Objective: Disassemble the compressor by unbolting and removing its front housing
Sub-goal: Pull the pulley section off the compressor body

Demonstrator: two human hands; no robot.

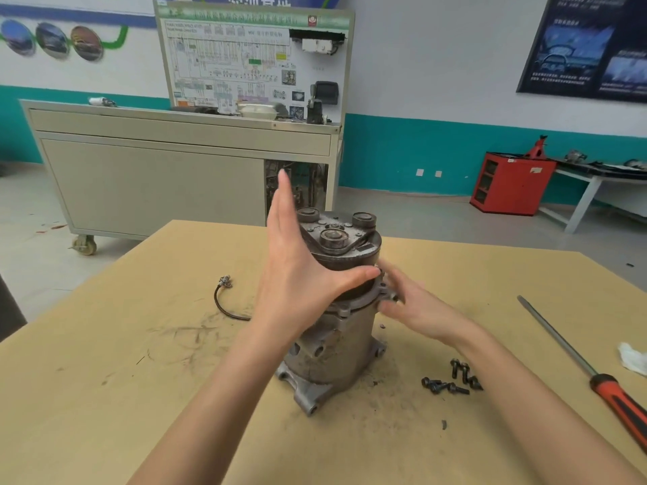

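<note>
Grey cast metal, grimy: the compressor (pixel 332 351) stands upright in the middle of the tan table (pixel 140 379), with the front housing (pixel 352 304) uppermost under the pulley.

A heap of dark bolts (pixel 451 379) lies loose to the right of the base. Unbolting looks done, so the step in hand is probably freeing the housing.

Your left hand (pixel 297 274) is spread flat with straight fingers. Only the thumb touches the pulley's side, and it grips nothing.

Your right hand (pixel 416 306) sits at the flange ear on the right. It is motion-blurred, so I cannot tell whether it pinches the ear or only touches it.

- Wrap the left hand round the pulley before pulling, since a lone thumb gives no hold.
- Lift straight up along the body's axis, rocking gently, because a cocked flange likely binds.
- If the joint sticks, the red-handled screwdriver (pixel 595 376) lies well to the right. Pry evenly round the seam, not at one ear.
- The tall body may tip, so steady it low.
- Keep the bolts together.
</note>
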